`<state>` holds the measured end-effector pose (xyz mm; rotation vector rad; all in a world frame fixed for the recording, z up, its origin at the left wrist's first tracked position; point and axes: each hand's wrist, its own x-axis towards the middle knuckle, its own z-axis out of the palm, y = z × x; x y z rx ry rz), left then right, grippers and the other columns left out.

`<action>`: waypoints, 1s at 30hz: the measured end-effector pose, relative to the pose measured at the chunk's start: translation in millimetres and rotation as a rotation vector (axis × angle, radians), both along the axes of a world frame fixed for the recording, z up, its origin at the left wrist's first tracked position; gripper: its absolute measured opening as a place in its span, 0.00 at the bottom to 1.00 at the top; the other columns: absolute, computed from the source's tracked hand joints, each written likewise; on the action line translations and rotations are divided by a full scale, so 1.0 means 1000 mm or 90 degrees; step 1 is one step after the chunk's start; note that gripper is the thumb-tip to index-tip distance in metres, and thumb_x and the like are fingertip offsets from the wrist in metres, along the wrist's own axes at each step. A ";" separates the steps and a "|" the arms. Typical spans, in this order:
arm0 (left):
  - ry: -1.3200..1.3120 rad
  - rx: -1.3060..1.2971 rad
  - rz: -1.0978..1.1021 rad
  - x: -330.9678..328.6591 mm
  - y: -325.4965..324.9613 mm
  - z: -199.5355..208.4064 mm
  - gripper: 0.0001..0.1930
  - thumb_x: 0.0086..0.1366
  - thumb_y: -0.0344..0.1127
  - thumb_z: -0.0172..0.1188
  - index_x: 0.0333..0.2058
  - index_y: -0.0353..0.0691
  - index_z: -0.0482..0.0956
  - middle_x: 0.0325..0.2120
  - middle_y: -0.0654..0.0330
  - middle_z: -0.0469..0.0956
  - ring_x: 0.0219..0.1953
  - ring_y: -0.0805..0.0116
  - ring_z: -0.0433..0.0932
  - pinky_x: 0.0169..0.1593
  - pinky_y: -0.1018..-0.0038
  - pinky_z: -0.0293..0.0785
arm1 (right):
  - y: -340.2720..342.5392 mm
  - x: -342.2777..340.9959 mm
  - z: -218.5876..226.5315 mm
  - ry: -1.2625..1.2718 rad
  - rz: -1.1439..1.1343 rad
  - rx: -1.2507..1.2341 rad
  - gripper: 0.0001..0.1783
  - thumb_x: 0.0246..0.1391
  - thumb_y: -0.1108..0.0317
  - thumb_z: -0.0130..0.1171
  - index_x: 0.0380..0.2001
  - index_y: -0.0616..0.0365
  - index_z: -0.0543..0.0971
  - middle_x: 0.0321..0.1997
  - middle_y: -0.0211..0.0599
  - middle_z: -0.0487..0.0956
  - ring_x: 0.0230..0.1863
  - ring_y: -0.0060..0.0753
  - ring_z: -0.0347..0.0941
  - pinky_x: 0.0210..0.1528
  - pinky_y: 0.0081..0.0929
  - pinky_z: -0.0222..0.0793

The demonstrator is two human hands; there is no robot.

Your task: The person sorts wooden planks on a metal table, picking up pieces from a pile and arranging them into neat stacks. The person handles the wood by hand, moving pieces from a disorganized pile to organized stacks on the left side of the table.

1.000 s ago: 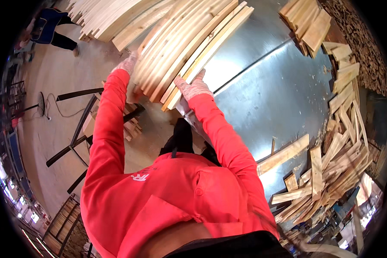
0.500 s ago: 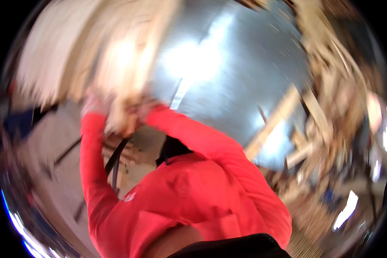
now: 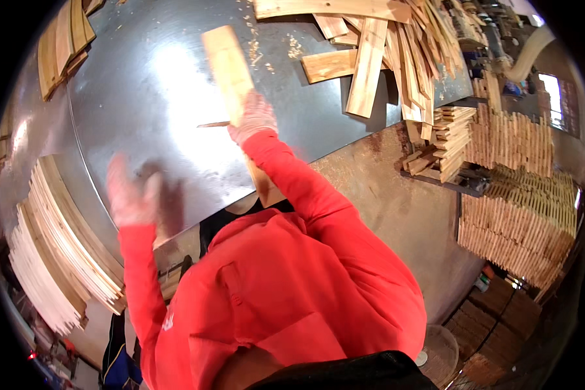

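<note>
**Plank in the right hand, stack left behind**

Swung away from the stack of curved slats it was pressing a second ago, the right hand (image 3: 255, 117) now closes around a single flat wooden plank (image 3: 227, 68) over the shiny sheet-metal table (image 3: 169, 97). That plank's long axis runs from the table's near edge up and slightly left toward the far side; the grip sits about midway along it, with the free upper end beyond the fingers and the lower end hidden behind the red sleeve (image 3: 305, 195). Blurred in motion, the left hand (image 3: 131, 192) hovers above the table's near-left part, well apart from the plank; I cannot tell whether it is open or holding anything. So the right hand is the nearer one.

Outward, the slat stack (image 3: 58, 253) lies at the table's left rim, loose offcuts (image 3: 370, 58) pile up far right, and neat stacks of short boards (image 3: 520, 208) stand on the floor. No packages, labels or signs are legible.
</note>
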<state>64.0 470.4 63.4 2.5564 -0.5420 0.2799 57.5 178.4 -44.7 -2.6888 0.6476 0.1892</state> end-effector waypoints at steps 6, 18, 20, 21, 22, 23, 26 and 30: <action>0.108 0.604 -0.324 0.030 -0.214 0.011 0.59 0.40 0.70 0.65 0.65 0.42 0.53 0.64 0.51 0.59 0.68 0.53 0.53 0.69 0.47 0.36 | -0.063 -0.036 0.035 -0.108 0.698 -0.159 0.31 0.53 0.57 0.53 0.60 0.55 0.67 0.62 0.46 0.68 0.63 0.39 0.65 0.66 0.34 0.57; 0.508 -0.368 0.066 -0.089 -0.144 -0.102 0.20 0.61 0.35 0.61 0.50 0.35 0.70 0.38 0.59 0.77 0.40 0.73 0.74 0.45 0.74 0.72 | -0.237 -0.034 0.079 0.014 -0.403 0.378 0.59 0.42 0.53 0.70 0.67 0.58 0.43 0.64 0.62 0.60 0.59 0.56 0.65 0.65 0.47 0.57; 0.532 -0.313 0.129 -0.069 -0.163 -0.071 0.19 0.63 0.35 0.59 0.50 0.34 0.69 0.39 0.58 0.77 0.41 0.72 0.74 0.47 0.74 0.71 | -0.165 -0.058 0.091 0.010 -0.319 0.458 0.54 0.44 0.49 0.66 0.66 0.57 0.47 0.63 0.59 0.62 0.59 0.55 0.66 0.64 0.45 0.59; 0.543 -0.285 0.162 -0.057 -0.169 -0.060 0.19 0.63 0.35 0.58 0.50 0.34 0.68 0.39 0.57 0.77 0.42 0.71 0.74 0.48 0.74 0.71 | -0.127 -0.071 0.097 0.048 -0.259 0.466 0.51 0.46 0.48 0.65 0.66 0.57 0.50 0.63 0.58 0.63 0.59 0.54 0.66 0.63 0.44 0.60; 0.551 -0.454 0.137 -0.051 -0.156 -0.089 0.25 0.62 0.38 0.59 0.54 0.32 0.66 0.43 0.55 0.76 0.44 0.69 0.74 0.50 0.74 0.70 | -0.091 -0.083 0.107 0.107 -0.189 0.463 0.49 0.47 0.46 0.63 0.65 0.56 0.52 0.62 0.57 0.64 0.60 0.53 0.66 0.63 0.43 0.61; 0.585 -0.450 0.115 -0.040 -0.162 -0.086 0.29 0.61 0.40 0.60 0.57 0.31 0.64 0.45 0.54 0.76 0.46 0.67 0.74 0.52 0.74 0.69 | -0.064 -0.091 0.116 0.186 -0.111 0.446 0.47 0.48 0.44 0.61 0.65 0.55 0.54 0.62 0.56 0.65 0.60 0.53 0.66 0.62 0.42 0.62; 0.646 -0.348 0.088 -0.040 -0.192 -0.070 0.40 0.57 0.44 0.63 0.62 0.30 0.57 0.52 0.50 0.72 0.52 0.62 0.72 0.57 0.73 0.66 | -0.050 -0.069 0.166 0.484 0.443 0.364 0.46 0.50 0.41 0.58 0.65 0.55 0.57 0.60 0.56 0.68 0.60 0.53 0.66 0.62 0.41 0.63; 0.472 -0.047 -0.062 -0.067 -0.182 -0.114 0.49 0.48 0.44 0.71 0.64 0.32 0.54 0.57 0.45 0.68 0.58 0.53 0.69 0.62 0.69 0.63 | -0.070 -0.017 0.151 -0.078 0.480 -0.011 0.55 0.46 0.38 0.61 0.68 0.59 0.52 0.65 0.62 0.61 0.66 0.57 0.57 0.65 0.46 0.56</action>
